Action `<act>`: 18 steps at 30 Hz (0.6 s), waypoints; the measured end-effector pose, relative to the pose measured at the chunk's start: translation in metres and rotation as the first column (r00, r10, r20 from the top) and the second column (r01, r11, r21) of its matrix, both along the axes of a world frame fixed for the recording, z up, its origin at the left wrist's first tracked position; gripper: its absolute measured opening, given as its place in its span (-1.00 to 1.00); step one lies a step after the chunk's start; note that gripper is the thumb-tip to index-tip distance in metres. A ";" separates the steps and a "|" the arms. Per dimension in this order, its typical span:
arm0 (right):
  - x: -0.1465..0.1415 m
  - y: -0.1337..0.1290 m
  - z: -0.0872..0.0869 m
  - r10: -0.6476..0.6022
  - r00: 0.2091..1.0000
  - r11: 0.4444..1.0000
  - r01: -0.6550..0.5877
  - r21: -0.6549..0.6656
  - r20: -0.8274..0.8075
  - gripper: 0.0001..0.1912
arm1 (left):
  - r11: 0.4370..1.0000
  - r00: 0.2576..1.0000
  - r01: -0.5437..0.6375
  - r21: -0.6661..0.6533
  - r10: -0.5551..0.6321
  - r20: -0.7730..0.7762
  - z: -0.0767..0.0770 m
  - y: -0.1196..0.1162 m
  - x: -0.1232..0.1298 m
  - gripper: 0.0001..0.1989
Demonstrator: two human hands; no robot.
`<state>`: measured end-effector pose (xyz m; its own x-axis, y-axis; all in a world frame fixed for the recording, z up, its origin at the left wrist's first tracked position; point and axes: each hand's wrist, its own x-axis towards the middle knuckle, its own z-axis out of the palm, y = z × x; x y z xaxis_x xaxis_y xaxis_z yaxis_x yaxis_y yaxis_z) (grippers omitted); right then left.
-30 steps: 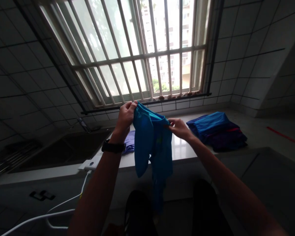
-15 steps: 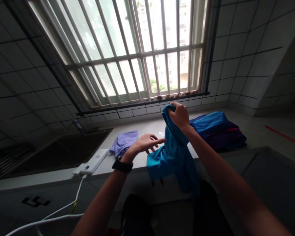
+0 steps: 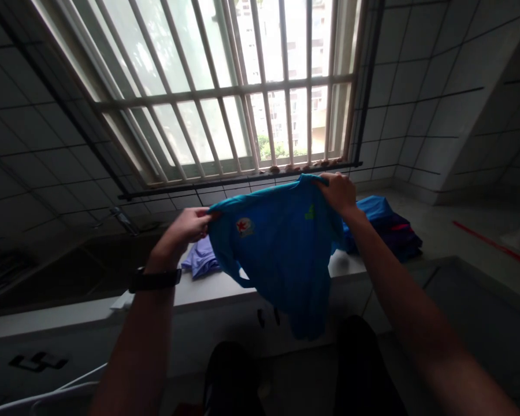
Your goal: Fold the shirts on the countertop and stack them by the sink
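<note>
A white stone bench (image 3: 351, 267) runs beneath a barred window (image 3: 225, 86), with white tiles on the wall (image 3: 420, 98) around it. Bright high-rise buildings and some greenery show through the bars. At the left end, a dark sink (image 3: 91, 266) is set into the bench, and a white cable (image 3: 47, 396) curves across the bottom corner of the view. A folded stack of blue and purple clothes (image 3: 383, 228) lies on the bench to the right, just behind the right hand. A folded lilac garment (image 3: 200, 258) lies to the left, close behind the left hand. A red strip (image 3: 489, 245) runs along the far right of the bench.

The blue T-shirt (image 3: 277, 254) is held up in the air in front of the bench, spread wide and sagging toward its hem. It has a round badge (image 3: 244, 226) and a small green mark (image 3: 311, 212) on the side facing the camera. The left hand (image 3: 186, 226), with a black watch (image 3: 152, 281) on its wrist, has its fingers clamped on one upper corner. The right hand (image 3: 338, 193) has its fingers clamped on the opposite top edge.
</note>
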<state>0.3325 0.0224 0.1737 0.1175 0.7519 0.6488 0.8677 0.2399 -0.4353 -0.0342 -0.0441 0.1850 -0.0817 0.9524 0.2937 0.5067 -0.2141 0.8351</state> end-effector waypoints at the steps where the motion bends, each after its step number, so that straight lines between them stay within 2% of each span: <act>1: 0.000 0.000 -0.001 -0.013 1.000 1.000 0.012 0.011 0.009 -0.51 | 0.998 0.998 -0.064 0.006 0.064 0.018 0.017 -0.005 -0.004 -0.77; 3: -0.008 0.001 -0.001 -0.031 0.999 0.999 0.030 0.033 0.016 -0.50 | 0.967 0.984 -0.177 0.181 0.172 0.044 0.044 -0.012 0.002 -0.76; 4: -0.014 0.003 -0.002 -0.038 0.999 0.999 0.038 0.034 0.017 -0.51 | 0.938 0.973 -0.229 0.261 0.224 0.047 0.052 -0.012 0.009 -0.76; 5: -0.020 0.006 -0.003 -0.046 0.999 0.999 0.046 0.026 0.017 -0.53 | 0.908 0.963 -0.264 0.325 0.267 0.036 0.055 -0.009 0.017 -0.76; 7: -0.031 0.013 -0.011 -0.069 0.997 0.997 0.069 -0.022 0.019 -0.58 | 0.884 0.940 -0.295 0.362 0.337 -0.056 0.047 0.008 0.032 -0.79; 9: -0.039 0.020 -0.025 -0.084 0.996 0.990 0.087 -0.108 0.034 -0.64 | 0.900 0.897 -0.289 0.325 0.373 -0.237 0.019 0.033 0.040 -0.81; 11: -0.042 0.027 -0.046 -0.050 0.996 0.978 0.063 -0.199 0.069 -0.63 | 0.921 0.833 -0.272 0.279 0.371 -0.411 -0.019 0.056 0.040 -0.68; 14: -0.042 0.032 -0.082 0.086 0.987 0.938 -0.035 -0.345 0.133 -0.40 | 0.980 0.751 -0.188 0.057 0.181 -0.634 -0.078 0.075 0.034 -0.41; 16: -0.037 0.034 -0.103 0.109 0.983 0.889 -0.030 -0.457 0.148 -0.26 | 0.976 0.660 -0.207 -0.071 0.086 -0.746 -0.109 0.077 0.029 -0.40; 18: -0.031 0.036 -0.121 0.087 0.987 0.828 0.005 -0.561 0.137 -0.28 | 0.960 0.578 -0.246 -0.134 0.035 -0.815 -0.129 0.076 0.024 -0.47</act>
